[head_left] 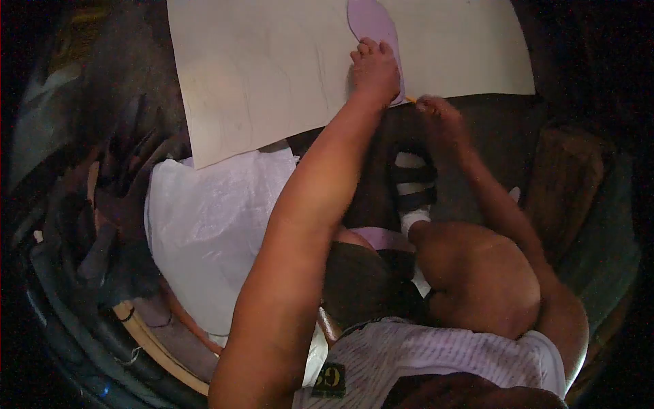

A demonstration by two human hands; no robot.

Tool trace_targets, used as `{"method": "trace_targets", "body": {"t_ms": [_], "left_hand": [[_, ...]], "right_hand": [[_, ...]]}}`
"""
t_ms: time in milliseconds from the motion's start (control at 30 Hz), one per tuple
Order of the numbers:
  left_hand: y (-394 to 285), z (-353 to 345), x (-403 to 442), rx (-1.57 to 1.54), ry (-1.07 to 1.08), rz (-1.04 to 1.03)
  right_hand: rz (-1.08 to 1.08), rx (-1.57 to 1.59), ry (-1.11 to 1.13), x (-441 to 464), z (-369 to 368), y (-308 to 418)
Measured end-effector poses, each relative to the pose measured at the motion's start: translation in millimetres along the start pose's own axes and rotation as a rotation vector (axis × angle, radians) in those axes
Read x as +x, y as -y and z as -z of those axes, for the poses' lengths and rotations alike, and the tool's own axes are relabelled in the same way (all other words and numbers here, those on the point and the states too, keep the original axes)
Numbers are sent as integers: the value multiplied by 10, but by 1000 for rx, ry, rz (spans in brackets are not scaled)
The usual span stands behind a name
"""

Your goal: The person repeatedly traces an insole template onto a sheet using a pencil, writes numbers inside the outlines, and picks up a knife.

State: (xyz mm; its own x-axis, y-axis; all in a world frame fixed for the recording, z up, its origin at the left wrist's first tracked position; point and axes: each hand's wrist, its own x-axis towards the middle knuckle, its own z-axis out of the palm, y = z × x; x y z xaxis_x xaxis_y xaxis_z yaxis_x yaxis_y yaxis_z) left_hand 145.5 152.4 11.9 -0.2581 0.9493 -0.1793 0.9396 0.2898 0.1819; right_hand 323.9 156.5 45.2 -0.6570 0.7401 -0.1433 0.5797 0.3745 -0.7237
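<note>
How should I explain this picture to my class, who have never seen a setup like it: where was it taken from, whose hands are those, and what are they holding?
There is no machine here: a person works with two bare hands. The single picture comes from a camera worn on that person's head, looking forward and down, so the arms reach away from us.

A large pale sheet lies at the top of the view, marked with faint lines. On it is a purple sole-shaped piece. The left hand rests on this piece. The right hand, a little blurred, holds a thin yellow stick, probably a pencil, with its tip by the piece's near end.

Lower down you see the person's foot in a dark strapped sandal.
</note>
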Motion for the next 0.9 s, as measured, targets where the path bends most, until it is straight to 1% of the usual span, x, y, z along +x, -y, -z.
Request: {"method": "trace_targets", "body": {"t_ms": [33, 100, 133, 200, 233, 267, 300, 333, 367, 400, 467, 533, 600, 633, 700, 733, 800, 833, 900], "left_hand": [[-21, -37, 21, 1, 2, 5], [-70, -98, 87, -80, 31, 24], [-95, -112, 98, -77, 37, 28], [-166, -77, 134, 70, 104, -58], [-211, -12, 151, 72, 107, -58], [-262, 60, 173, 179, 221, -84], [-302, 136, 182, 286, 335, -109], [-323, 97, 202, 285, 333, -107], [-341, 35, 215, 155, 308, 3], [-353, -25, 240, 25, 281, 113], [-370, -42, 272, 36, 269, 124], [-370, 8, 257, 47, 258, 131], [-375, 128, 218, 102, 272, 138], [-376, 103, 223, 100, 274, 137], [-387, 60, 235, 83, 232, 168], [-381, 69, 231, 82, 232, 168], [-369, 89, 212, 70, 230, 126], [-355, 51, 222, 69, 231, 126], [-313, -19, 267, 47, 212, 48]], "right_hand": [[2, 2, 4, -98, -22, 51], [220, 99, 220, -221, -158, 114], [219, 104, 225, -218, -314, 79], [347, -31, 366, -122, -650, 38], [346, -28, 366, -25, -706, 141], [353, 141, 232, 96, -742, 284], [354, 224, 166, 219, -809, 341], [360, 306, 100, 340, -880, 392], [344, 253, -3, 466, -1001, 372], [338, 227, -53, 536, -1071, 331], [297, 165, -135, 647, -1125, 338], [262, 129, -167, 730, -1160, 347], [351, -102, -357, 806, -1194, 362], [349, -103, -355, 807, -1173, 374], [301, -79, -248, 799, -1120, 399], [301, -80, -248, 793, -1137, 374], [171, 33, -148, 773, -1184, 336], [170, 32, -146, 769, -1222, 308], [331, -273, -401, 776, -1292, 250]]}}
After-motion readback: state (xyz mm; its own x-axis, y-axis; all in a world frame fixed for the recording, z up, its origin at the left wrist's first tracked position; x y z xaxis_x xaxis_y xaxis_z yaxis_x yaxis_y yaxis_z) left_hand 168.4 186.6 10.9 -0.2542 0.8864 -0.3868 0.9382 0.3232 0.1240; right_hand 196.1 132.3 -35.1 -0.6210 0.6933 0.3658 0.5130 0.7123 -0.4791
